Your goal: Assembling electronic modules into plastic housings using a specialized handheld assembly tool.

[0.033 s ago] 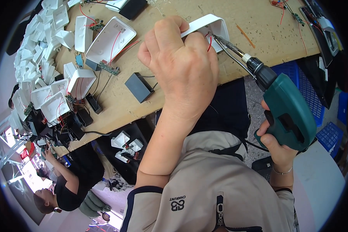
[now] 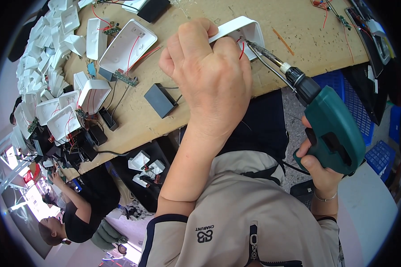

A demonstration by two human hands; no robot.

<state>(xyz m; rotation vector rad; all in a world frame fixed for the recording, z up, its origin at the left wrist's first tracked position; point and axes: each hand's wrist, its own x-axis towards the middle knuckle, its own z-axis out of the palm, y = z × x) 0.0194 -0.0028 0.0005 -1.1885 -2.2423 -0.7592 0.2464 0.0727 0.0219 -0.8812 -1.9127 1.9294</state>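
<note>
My left hand (image 2: 209,73) is closed on a white plastic housing (image 2: 243,24), tilted on the worktable with its open side toward me. Short red wires (image 2: 241,52) show inside it beside my fingertips; whether they are pinched is hidden. In my right hand (image 2: 321,173), gripped by its handle, is a green soldering gun (image 2: 336,129). Its thin tip reaches into the housing beside the red wires, seemingly at the inner wall. A narrow feed tube runs along the barrel. Left of my wrist lies a dark grey box (image 2: 160,101) with black leads.
White housings (image 2: 44,58) are heaped along the table's left side. A housing (image 2: 128,46) with a circuit board (image 2: 126,78) on red wires lies nearer. Another person (image 2: 84,209) sits at lower left. Blue crates (image 2: 381,158) stand at right, below the wooden worktable (image 2: 294,15).
</note>
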